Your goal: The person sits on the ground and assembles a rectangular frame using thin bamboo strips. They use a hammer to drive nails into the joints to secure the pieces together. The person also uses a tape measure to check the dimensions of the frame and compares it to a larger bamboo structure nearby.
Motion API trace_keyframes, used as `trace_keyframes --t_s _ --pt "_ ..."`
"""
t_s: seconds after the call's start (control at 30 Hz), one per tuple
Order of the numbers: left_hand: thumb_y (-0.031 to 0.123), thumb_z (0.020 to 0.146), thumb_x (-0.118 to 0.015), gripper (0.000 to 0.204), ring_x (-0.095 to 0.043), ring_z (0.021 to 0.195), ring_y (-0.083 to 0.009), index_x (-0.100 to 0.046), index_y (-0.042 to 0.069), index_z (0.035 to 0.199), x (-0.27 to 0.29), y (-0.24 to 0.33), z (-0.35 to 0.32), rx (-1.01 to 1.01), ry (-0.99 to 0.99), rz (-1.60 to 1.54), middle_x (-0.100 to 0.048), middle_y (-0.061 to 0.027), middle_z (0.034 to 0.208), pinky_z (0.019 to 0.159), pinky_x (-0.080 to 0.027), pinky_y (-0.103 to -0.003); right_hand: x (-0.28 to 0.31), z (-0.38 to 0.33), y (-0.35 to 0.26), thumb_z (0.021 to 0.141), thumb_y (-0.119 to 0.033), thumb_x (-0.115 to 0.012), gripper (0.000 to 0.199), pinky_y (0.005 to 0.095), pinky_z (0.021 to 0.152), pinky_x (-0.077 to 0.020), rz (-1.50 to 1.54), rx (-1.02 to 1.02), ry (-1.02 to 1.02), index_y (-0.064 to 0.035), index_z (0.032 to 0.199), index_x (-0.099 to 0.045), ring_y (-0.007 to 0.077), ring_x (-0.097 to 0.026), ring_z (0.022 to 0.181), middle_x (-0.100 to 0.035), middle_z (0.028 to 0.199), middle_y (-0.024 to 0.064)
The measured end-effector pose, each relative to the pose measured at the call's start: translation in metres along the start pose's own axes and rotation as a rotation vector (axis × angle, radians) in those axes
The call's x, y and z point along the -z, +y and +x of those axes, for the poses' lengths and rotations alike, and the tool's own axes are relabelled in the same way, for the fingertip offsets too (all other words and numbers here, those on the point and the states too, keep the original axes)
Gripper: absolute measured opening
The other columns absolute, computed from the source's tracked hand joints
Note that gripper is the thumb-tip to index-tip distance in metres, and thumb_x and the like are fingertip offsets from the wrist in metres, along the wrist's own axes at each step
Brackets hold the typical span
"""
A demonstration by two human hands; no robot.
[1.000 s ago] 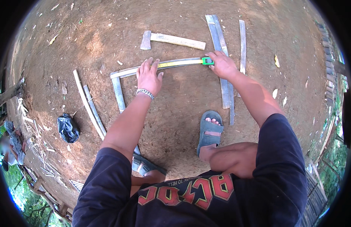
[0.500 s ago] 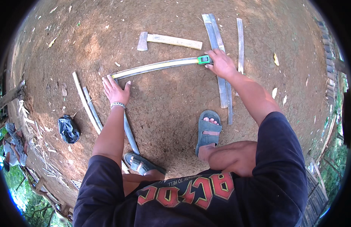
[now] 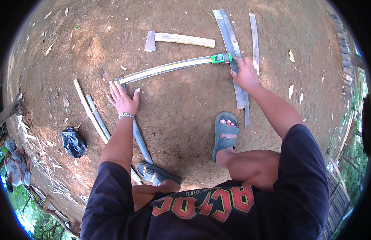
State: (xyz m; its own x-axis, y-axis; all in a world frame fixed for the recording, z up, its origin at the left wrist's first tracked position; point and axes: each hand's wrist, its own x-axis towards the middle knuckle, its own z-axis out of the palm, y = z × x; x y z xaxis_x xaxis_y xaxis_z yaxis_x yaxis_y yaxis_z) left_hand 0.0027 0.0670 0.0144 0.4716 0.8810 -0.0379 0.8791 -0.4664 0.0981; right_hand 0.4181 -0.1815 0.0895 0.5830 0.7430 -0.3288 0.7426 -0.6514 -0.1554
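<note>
A green and black tape measure (image 3: 221,58) lies at the right end of a slightly curved bamboo strip (image 3: 153,73). Its yellow blade runs along that strip to the far left end. There my left hand (image 3: 124,101) rests, fingers spread, over the strip's tip and the blade's end. My right hand (image 3: 246,75) is just right of the tape case, thumb and fingers apart, over a pair of long bamboo strips (image 3: 238,94). Its fingertips are close to the case but not wrapped round it. Another bamboo strip (image 3: 141,142) runs from beneath my left wrist toward my left sandal.
Beyond the tape lies an axe (image 3: 181,39) with a wooden handle. A narrow strip (image 3: 254,40) is at the far right. Two more strips (image 3: 91,110) and a black plastic bag (image 3: 73,142) are on the left. Wood shavings litter the dirt; a person (image 3: 17,168) is at the left edge.
My right hand has let go of the tape measure case and drawn off to the right, over the pair of bamboo strips. My left hand stays at the strip's left end.
</note>
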Motion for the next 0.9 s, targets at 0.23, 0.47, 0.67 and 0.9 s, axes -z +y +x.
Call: trace_keyframes --t_s 0.23,0.47,0.67,0.9 --pt "0.051 0.099 -0.055 0.088 -0.017 0.158 -0.0322 -0.019 0.001 0.162 -0.009 -0.009 -0.001 -0.050 0.063 -0.075 -0.015 -0.0188 0.171 0.124 -0.009 -0.060 -0.042 -0.041 0.009 0.092 -0.023 -0.070 0.057 0.0469 0.106 -0.0479 0.039 -0.213 -0.045 -0.0088 0.143 -0.048 0.0382 -0.055 0.127 -0.054 0.134 0.0205" --pt "0.051 0.101 -0.051 0.084 -0.016 0.158 -0.0318 -0.019 0.003 0.162 -0.013 -0.012 0.000 -0.039 0.054 -0.051 -0.015 -0.0178 0.171 0.125 -0.008 -0.061 -0.050 -0.030 -0.011 0.088 -0.023 -0.070 0.055 0.0451 0.104 -0.0504 0.013 -0.480 -0.052 -0.0083 0.138 -0.054 0.0373 -0.062 0.121 -0.059 0.134 0.0213" --pt "0.050 0.102 -0.051 0.084 -0.017 0.158 -0.0311 -0.016 0.003 0.163 -0.010 -0.011 0.000 -0.030 0.051 -0.063 -0.014 -0.0168 0.171 0.125 -0.009 -0.060 -0.048 -0.028 -0.011 0.081 -0.030 -0.074 0.058 0.0437 0.104 -0.0504 0.065 -0.544 -0.050 -0.0081 0.132 -0.058 0.0357 -0.063 0.122 -0.065 0.129 0.0194" --pt "0.051 0.101 -0.050 0.084 -0.017 0.158 -0.0298 -0.018 0.003 0.162 -0.012 -0.007 0.001 -0.029 0.063 -0.086 -0.017 -0.0176 0.170 0.125 -0.007 -0.059 -0.068 -0.034 -0.010 0.077 -0.030 -0.078 0.062 0.0420 0.104 -0.0511 0.072 -0.613 -0.007 -0.0042 0.130 -0.058 0.0344 -0.065 0.118 -0.067 0.126 0.0209"
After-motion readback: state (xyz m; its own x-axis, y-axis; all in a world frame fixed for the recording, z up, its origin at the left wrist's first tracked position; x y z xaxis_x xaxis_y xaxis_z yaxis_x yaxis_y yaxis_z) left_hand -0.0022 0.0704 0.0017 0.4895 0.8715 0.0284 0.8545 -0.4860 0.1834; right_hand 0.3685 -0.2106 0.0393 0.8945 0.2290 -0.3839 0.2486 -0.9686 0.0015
